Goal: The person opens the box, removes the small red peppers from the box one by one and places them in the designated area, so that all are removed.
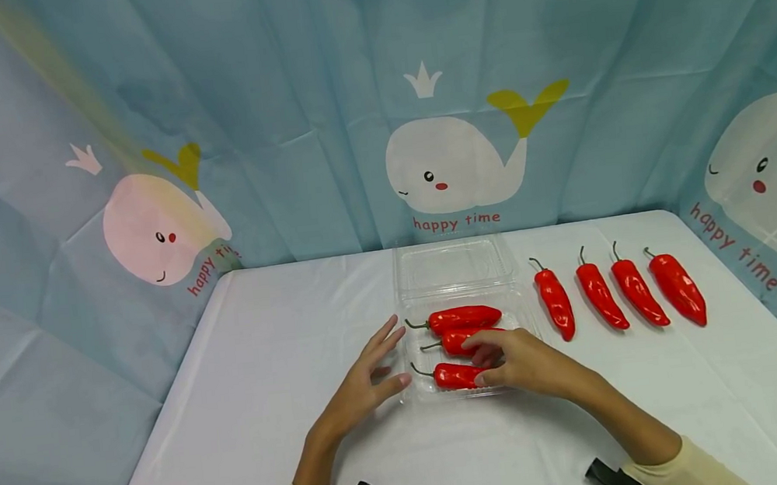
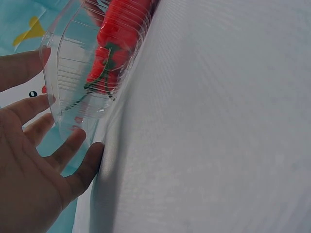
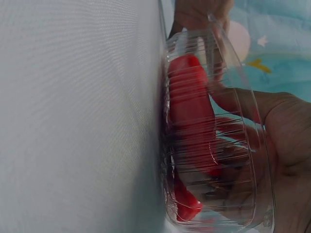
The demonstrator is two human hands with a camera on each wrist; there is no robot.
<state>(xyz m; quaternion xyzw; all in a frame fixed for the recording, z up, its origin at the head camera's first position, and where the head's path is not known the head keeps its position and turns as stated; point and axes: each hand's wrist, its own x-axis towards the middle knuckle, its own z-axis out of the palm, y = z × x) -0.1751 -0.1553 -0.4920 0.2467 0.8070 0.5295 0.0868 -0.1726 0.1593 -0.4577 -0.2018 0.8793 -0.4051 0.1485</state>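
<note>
A clear plastic clamshell box [image 1: 524, 303] stands with its lid folded back, holding three red chili peppers side by side. My right hand [image 1: 529, 362] reaches in from the right, thumb at the front pepper [image 1: 453, 375] and curled fingers just behind it. The index finger overlaps the middle pepper [image 1: 450, 343]; the back pepper [image 1: 464, 318] lies apart from the hand. In the right wrist view, the front pepper [image 3: 189, 111] shows through the ribbed wall, thumb close over its upper edge. My left hand [image 1: 367, 381], fingers spread and holding nothing, is at the box's left rim.
Several more red chili peppers [image 1: 603, 296] lie in a row on the white tablecloth [image 1: 284, 323], right of the box. The lid [image 1: 456, 263] reaches toward the blue whale-print curtain [image 1: 321, 124] behind the table.
</note>
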